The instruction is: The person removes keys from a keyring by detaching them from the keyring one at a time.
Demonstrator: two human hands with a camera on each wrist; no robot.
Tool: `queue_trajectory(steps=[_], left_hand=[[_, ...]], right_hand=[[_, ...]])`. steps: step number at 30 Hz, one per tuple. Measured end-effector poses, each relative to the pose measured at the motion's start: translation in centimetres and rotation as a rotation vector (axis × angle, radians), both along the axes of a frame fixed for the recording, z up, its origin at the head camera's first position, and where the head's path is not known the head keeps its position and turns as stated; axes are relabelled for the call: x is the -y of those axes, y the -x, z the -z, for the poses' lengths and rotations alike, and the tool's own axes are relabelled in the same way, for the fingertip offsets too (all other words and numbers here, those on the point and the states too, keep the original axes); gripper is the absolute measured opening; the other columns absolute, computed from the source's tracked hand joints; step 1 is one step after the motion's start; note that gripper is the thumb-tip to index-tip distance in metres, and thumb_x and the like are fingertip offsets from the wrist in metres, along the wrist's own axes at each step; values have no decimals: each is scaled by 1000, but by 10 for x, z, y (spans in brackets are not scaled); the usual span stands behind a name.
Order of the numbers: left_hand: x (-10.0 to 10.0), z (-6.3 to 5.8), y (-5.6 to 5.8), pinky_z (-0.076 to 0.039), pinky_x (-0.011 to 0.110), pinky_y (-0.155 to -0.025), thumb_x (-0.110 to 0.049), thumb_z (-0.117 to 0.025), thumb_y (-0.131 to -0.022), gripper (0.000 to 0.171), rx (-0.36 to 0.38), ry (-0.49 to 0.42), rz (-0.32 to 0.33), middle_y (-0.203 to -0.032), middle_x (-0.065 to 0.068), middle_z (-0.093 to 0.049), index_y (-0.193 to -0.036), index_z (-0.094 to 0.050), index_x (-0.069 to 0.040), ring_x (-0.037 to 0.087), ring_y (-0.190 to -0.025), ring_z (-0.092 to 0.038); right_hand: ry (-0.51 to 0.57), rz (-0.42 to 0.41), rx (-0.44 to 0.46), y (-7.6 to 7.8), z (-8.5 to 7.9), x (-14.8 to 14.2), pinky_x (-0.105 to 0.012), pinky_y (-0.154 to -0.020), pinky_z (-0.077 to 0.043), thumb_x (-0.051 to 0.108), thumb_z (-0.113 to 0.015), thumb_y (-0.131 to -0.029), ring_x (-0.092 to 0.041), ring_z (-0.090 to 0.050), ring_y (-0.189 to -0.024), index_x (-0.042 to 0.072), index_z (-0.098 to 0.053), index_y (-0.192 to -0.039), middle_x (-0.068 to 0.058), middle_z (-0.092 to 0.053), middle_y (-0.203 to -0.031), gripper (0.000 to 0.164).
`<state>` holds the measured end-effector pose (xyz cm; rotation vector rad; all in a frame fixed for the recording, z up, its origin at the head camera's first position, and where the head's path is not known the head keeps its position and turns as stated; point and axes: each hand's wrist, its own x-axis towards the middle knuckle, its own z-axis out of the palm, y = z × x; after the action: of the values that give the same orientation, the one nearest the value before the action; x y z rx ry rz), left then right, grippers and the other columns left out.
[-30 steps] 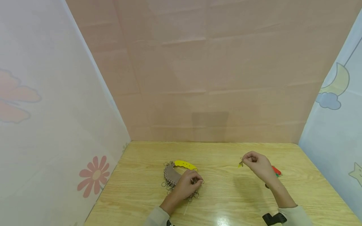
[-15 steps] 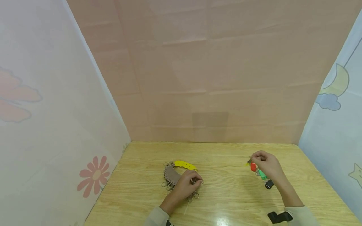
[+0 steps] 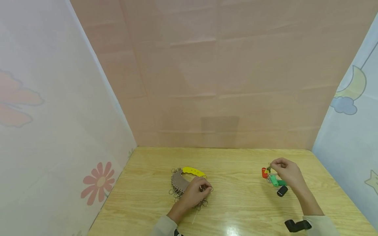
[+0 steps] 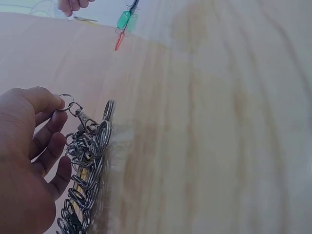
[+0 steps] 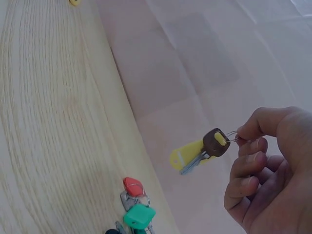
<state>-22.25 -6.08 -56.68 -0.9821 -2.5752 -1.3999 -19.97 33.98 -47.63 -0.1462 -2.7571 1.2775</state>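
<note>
In the head view my left hand (image 3: 193, 193) lies over a grey curved holder (image 3: 178, 181) with a yellow section (image 3: 193, 171) and many metal rings along its edge. The left wrist view shows its thumb and forefinger pinching a small ring joined to a metal clasp (image 4: 85, 120). My right hand (image 5: 273, 163) pinches the ring of a key (image 5: 214, 142) with a dark brown head and a yellow tag (image 5: 183, 154), held above the table. Red (image 3: 264, 172), green (image 3: 274, 180) and black (image 3: 282, 191) key tags lie beside and below that hand.
Everything on the light wooden table (image 3: 230, 190) sits in front of a tan backdrop (image 3: 218, 82). Pale printed panels (image 3: 59, 108) stand at both sides. A thin whitish strip (image 3: 194, 217) lies near my left wrist.
My right hand has moved to the right with the key, bringing the red, green and black tags into view beside it. My left hand keeps its place at the holder.
</note>
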Motion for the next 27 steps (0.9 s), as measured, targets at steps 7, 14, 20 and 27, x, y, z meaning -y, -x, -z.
queue_trajectory(steps=[7,14,20,27], left_hand=[[1,0,0,-52,19,-76,-20,-71,-105,7,-2,4,-10,-98,-8,-70,-102,-77,-20,7,-88,-57],[2,-1,0,-51,19,-76,-20,-71,-105,7,-7,8,-11,-97,-8,-70,-102,-77,-21,9,-88,-57],[2,0,-1,-51,19,-77,-20,-71,-104,7,7,10,-8,-97,-8,-70,-102,-78,-20,11,-89,-59],[3,1,-2,-51,19,-77,-20,-71,-104,7,10,7,-15,-98,-9,-69,-103,-78,-19,11,-92,-59]], right_hand=[[33,17,21,0,9,-10,-34,-61,-47,35,-54,-112,-18,-55,-71,-7,-62,-127,1,-65,-85,46],[29,36,39,1,20,-18,-34,-62,-49,35,-53,-112,-20,-57,-73,-9,-61,-128,-9,-68,-93,47],[-43,53,67,4,35,-27,-31,-68,-49,35,-52,-111,-17,-59,-84,-8,-63,-125,-19,-71,-107,47],[-80,47,73,2,43,-27,-34,-65,-47,33,-52,-109,-21,-57,-81,-7,-64,-120,-16,-72,-100,43]])
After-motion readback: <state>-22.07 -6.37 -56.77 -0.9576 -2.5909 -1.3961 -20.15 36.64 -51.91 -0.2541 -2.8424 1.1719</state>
